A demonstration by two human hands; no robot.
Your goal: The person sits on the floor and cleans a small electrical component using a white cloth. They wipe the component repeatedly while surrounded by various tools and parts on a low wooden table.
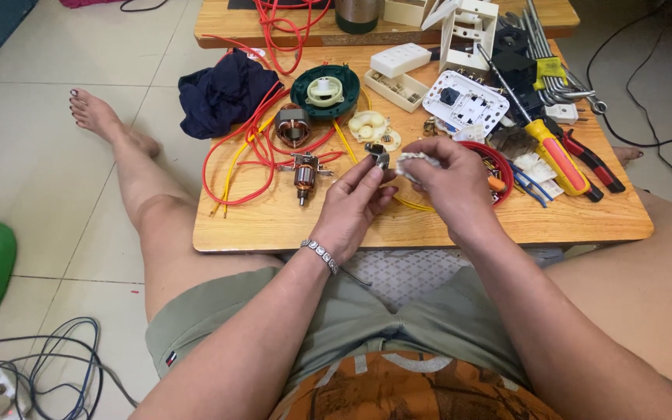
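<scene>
Wooden and low, the small table (445, 222) carries the work, and above its front middle the left hand (349, 208) pinches a small dark metal part (378, 155) between thumb and fingertips. The right hand (449, 180), just beside it, is closed on a crumpled white scrap of cloth or paper (414, 162) that touches the part. Behind them lie a copper-wound motor armature (304, 174), loops of red wire (246, 144), a round green housing (325, 91) and a yellow-handled screwdriver (555, 153).
</scene>
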